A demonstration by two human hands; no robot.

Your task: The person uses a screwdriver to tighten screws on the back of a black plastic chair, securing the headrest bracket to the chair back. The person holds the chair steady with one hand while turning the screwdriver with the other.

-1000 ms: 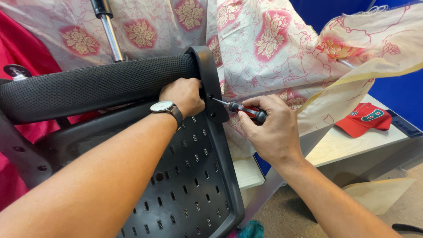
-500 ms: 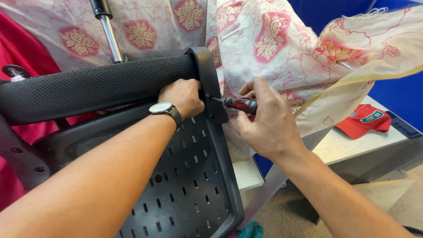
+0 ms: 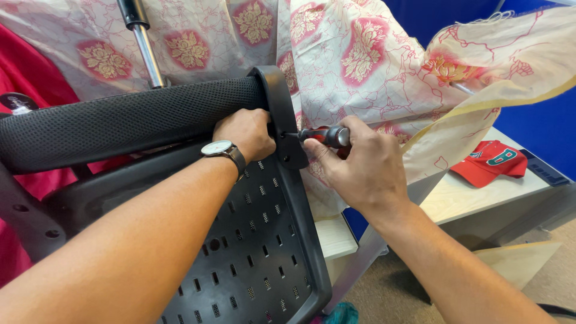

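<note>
Black perforated plastic forms the largest item in view, a chair back panel [image 3: 252, 258], which is seen lying tilted across the lower centre of the frame. Above it, a black mesh-covered cushion [image 3: 120, 123] is laid horizontally, ending at a black plastic bracket [image 3: 282, 114]. Behind both, a cream cloth with red floral print [image 3: 360, 60] is draped over a table [image 3: 474, 204], and a chrome gas cylinder [image 3: 147, 54] is seen standing above the cushion. A red cap [image 3: 489, 162] is found on the table, well apart from the chair. The left hand [image 3: 246, 132] is closed over the end of the cushion just beside the bracket, a wristwatch [image 3: 219, 150] being worn on that wrist. The right hand [image 3: 360, 168] is wrapped around a red and black screwdriver [image 3: 324, 136], which is held level, with its shaft pressed against the bracket.
</note>
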